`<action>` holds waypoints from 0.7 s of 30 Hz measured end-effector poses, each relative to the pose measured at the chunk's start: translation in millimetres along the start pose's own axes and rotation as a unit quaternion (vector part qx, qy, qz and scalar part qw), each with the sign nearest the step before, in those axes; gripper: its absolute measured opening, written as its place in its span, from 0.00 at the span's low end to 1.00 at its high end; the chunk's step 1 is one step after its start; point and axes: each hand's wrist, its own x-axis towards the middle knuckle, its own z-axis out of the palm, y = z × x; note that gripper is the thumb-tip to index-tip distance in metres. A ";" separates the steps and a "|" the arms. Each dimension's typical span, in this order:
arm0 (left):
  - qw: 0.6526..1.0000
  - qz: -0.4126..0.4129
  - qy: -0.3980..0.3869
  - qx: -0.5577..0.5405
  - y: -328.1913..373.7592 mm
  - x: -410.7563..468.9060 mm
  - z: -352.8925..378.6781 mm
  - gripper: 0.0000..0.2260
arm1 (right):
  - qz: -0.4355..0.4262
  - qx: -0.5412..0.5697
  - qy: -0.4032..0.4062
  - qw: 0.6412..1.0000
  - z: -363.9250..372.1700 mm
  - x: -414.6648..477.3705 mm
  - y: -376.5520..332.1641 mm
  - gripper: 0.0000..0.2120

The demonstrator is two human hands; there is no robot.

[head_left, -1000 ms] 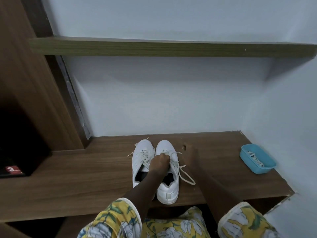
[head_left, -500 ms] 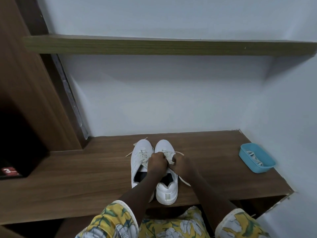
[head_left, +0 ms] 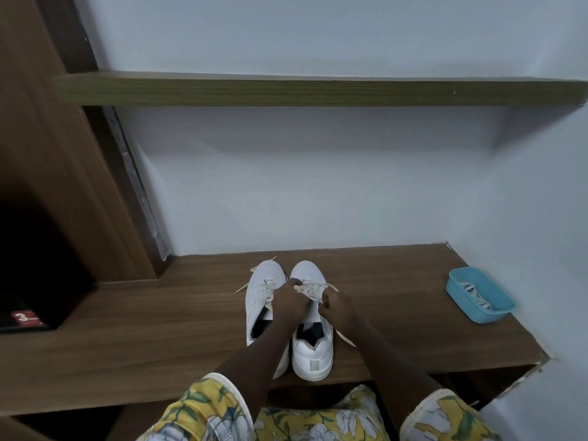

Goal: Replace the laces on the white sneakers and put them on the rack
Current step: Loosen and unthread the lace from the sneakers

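In the head view, the right hand point(head_left: 339, 308) had come in beside the left hand point(head_left: 288, 300), and both pinched the lace point(head_left: 313, 287) of the sneaker point(head_left: 313, 351) on the right, so lacing seemed under way. A second before, only the left hand gripped it; the white sneakers point(head_left: 262, 291) stayed side by side on the wooden bench point(head_left: 159, 329)
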 end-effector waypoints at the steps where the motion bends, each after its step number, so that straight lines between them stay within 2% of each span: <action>1: 0.998 0.044 -0.007 0.044 3.9 -1.5 -0.1 0.15 | -0.002 0.001 -0.003 1.000 -0.2 0.8 0.1 0.03; 5: 0.962 0.168 -0.032 0.215 9.0 -6.0 3.7 0.11 | -0.007 0.029 -0.001 1.000 1.0 1.2 4.4 0.09; 10: 0.932 0.223 -0.040 0.283 4.5 -3.1 9.3 0.11 | -0.006 0.026 -0.003 1.000 -1.4 -1.8 3.1 0.06; 12: 0.931 0.216 -0.029 0.293 5.7 -2.6 9.8 0.11 | -0.009 0.027 -0.010 1.000 -4.0 -2.6 2.0 0.03; 14: 0.941 0.185 -0.019 0.282 5.7 -2.4 8.5 0.11 | 0.000 0.022 -0.021 1.000 -6.1 -3.0 1.9 0.07; 19: 0.978 0.110 0.033 0.172 1.4 3.1 -1.4 0.12 | 0.019 0.030 -0.029 0.999 -6.6 -1.8 5.1 0.13; 21: 0.986 0.078 0.069 0.129 2.2 8.2 -11.0 0.12 | 0.021 0.036 -0.029 0.999 -6.5 -1.9 5.2 0.12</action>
